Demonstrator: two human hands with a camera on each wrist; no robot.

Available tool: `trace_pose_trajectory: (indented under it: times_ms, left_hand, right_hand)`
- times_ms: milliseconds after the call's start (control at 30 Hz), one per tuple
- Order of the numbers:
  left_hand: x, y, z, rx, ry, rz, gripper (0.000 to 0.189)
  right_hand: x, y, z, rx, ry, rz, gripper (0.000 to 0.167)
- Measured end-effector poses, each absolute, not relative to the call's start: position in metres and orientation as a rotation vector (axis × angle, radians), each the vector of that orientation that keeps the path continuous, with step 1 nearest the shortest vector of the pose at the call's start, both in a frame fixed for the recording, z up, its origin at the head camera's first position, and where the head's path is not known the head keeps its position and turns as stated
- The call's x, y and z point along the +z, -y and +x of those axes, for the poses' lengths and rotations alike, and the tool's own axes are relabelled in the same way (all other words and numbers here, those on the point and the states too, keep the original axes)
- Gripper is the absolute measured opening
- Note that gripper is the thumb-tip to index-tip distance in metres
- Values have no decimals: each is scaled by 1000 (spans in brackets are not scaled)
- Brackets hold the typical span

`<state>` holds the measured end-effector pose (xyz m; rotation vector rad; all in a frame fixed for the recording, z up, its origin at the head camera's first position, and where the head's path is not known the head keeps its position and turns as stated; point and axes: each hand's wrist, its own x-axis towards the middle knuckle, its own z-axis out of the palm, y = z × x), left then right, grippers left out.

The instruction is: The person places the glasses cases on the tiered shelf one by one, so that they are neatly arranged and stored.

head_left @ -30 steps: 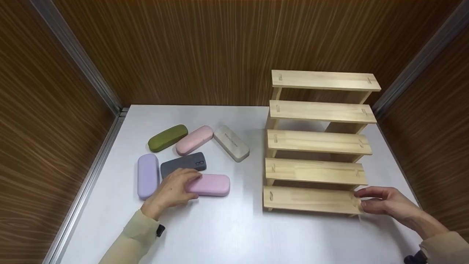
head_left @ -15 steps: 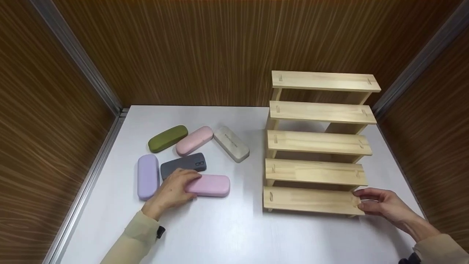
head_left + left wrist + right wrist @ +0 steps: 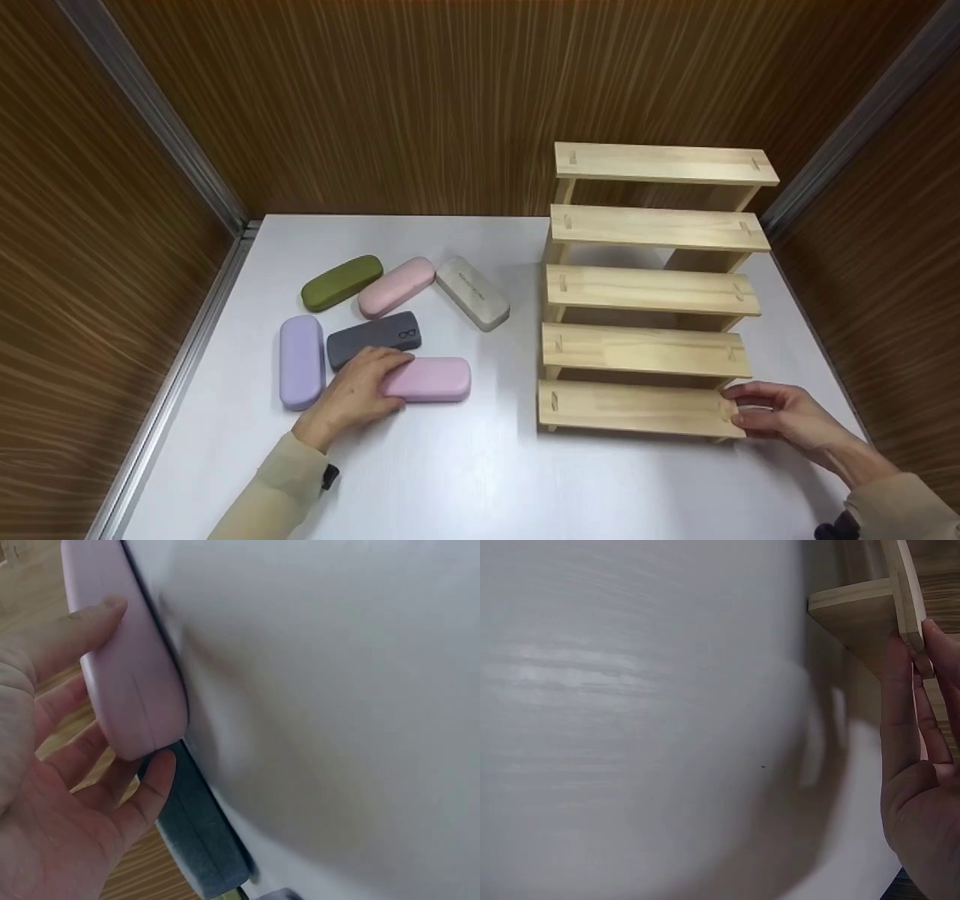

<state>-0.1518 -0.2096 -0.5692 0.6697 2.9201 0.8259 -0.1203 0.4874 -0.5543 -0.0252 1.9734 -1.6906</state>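
Illegibly lettered grey case (image 3: 473, 294); pink case (image 3: 433, 379) held.

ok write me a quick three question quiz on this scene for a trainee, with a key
1. Multiple choice: what does the left hand hold?
a) the smooth lavender oblong case
b) the rounded olive-green oblong case
c) the nearer of the two pink oblong cases

2. True or false: the right hand grips the top tier of the five-tier pale wooden stand.

3. Short answer: what small picture is on the dark grey oblong case?

Key: 1. c. 2. False; it grips the bottom tier. 3. A pair of glasses.
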Motion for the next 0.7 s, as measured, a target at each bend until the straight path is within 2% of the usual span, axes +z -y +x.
trace_pose_trajectory:
  times_ms: [700]
  left_hand:
    - [-554, 204, -155, 975, -2878, 665, 66]
  right_hand:
    - [-552, -489, -123, -1677, -1940, -60, 40]
